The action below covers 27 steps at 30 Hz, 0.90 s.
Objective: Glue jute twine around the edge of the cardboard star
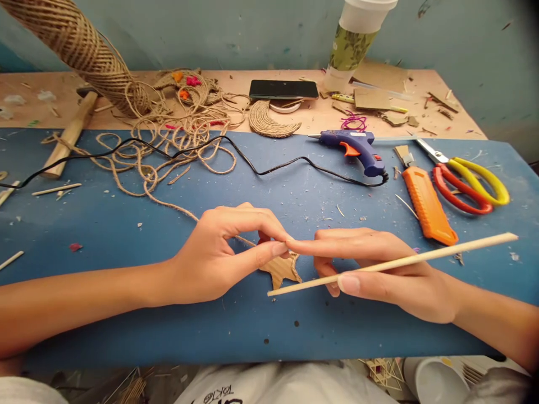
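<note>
Right now both hands are meeting over the small cardboard piece (pixel 281 269), which is lying flat on the blue tabletop (pixel 126 314) near its front edge, and everything else is best placed from that piece. Coming in from the left of it, the left hand (pixel 219 255) is curling its fingers (pixel 269 224) down and pinching shut on the jute twine (pixel 168 202), pressing the strand against the top of the cardboard piece. Coming in from the right of it, the right hand (pixel 387 272) is stretching its forefinger out to touch the left thumb tip just above the piece, while its thumb and remaining fingers are gripping a thin wooden stick (pixel 421 259). That stick's long axis is running from just beside the piece's lower right corner up and away to the right, well past the knuckles. Both hands are about equally near the piece, the left one partly covering it. Behind and to the right of the piece are lying a blue glue gun (pixel 357 148), an orange utility knife (pixel 427 205) and scissors (pixel 467 179); behind and to the left, the twine is trailing back toward a large spool (pixel 84 50)
</note>
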{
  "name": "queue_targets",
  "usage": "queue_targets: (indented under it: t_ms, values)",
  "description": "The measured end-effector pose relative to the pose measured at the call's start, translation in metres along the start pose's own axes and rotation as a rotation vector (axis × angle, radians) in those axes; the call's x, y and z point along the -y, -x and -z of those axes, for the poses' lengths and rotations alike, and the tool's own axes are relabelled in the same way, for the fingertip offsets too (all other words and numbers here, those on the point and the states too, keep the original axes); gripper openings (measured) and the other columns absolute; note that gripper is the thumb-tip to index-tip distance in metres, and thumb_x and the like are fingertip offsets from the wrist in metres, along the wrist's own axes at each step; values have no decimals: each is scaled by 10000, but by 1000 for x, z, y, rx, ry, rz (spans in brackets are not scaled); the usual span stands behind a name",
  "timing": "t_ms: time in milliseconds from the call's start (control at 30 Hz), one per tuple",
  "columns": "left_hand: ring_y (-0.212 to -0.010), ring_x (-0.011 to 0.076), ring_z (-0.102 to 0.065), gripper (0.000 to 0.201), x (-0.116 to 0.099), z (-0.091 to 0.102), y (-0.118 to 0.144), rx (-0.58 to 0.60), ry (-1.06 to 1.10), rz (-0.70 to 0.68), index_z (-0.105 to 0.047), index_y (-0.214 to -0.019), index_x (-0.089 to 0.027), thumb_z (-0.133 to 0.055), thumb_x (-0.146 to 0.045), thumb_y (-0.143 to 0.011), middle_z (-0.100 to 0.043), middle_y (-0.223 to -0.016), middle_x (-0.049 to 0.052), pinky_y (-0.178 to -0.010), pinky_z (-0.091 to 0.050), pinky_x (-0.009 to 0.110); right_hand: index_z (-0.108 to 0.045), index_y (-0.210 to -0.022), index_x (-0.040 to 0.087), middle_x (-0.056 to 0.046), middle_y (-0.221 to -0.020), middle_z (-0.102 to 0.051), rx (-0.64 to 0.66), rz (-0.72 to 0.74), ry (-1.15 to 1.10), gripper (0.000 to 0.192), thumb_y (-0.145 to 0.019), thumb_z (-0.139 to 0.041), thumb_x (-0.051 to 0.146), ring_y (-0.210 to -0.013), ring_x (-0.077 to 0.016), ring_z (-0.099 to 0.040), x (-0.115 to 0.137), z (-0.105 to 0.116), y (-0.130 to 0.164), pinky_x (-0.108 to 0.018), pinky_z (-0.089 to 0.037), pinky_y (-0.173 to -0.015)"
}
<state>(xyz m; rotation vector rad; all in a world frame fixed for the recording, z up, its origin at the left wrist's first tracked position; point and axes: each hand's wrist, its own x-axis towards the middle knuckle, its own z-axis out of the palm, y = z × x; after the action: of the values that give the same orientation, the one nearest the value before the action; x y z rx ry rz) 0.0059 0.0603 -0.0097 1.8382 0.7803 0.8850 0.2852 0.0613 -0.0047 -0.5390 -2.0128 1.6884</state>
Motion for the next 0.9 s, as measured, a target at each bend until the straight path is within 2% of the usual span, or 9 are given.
queue_targets:
  t_ms: [200, 533, 667, 767, 833, 900]
  values:
    - [-724, 130, -714, 130, 0, -1, 2, -24, -114, -15, -772, -880, -187, -722, -150, -995, -795, -792, -1, -739, -520, 302, -576, -1644, 231, -13, -919, -648, 0, 47, 53, 520, -1124, -586, 221, -817, -110, -567, 2, -3, 2, -234, -444, -753]
    - [-722, 115, -659, 156, 3, 2, 0, 30, -136, -31, -699, -853, -198, -655, -103, -968, -745, -786, -35, -799, -458, 328, -591, -1633, 279, 7, -904, -659, 43, -23, 14, 496, -1141, -581, 337, -810, -97, -603, 1, 1, 3, -233, -475, -768]
    - [-714, 136, -545, 213, 5, 7, 0, 66, -82, 37, -559, -797, -206, -519, -156, -1001, -612, -750, -15, -734, -430, 327, -629, -1602, 283, 14, -849, -693, -30, -51, 46, 477, -1142, -574, 395, -787, -116, -651, 4, 4, 5, -267, -521, -799]
    - [-652, 147, -417, 310, 9, 10, 0, 9, -13, 47, -421, -752, -218, -428, -204, -1062, -439, -679, -15, -653, -375, 338, -640, -1587, 346, 0, -876, -712, -212, 68, 296, 455, -1142, -545, 335, -788, -144, -668, 6, 12, 9, -303, -531, -785]
    - [-615, 140, -368, 359, 11, 11, 0, -62, 2, 13, -386, -732, -217, -438, -219, -1087, -383, -650, -22, -611, -341, 336, -667, -1547, 385, -30, -1021, -738, -346, 137, 651, 459, -1105, -598, 285, -829, -173, -668, 7, 22, 13, -334, -509, -760]
    - [-585, 126, -338, 404, 14, 12, -1, -129, -20, -12, -366, -704, -212, -471, -225, -1094, -359, -632, -27, -574, -310, 329, -711, -1473, 393, -54, -1189, -739, -373, 118, 1042, 434, -1067, -647, 254, -893, -203, -668, 6, 35, 18, -353, -455, -715]
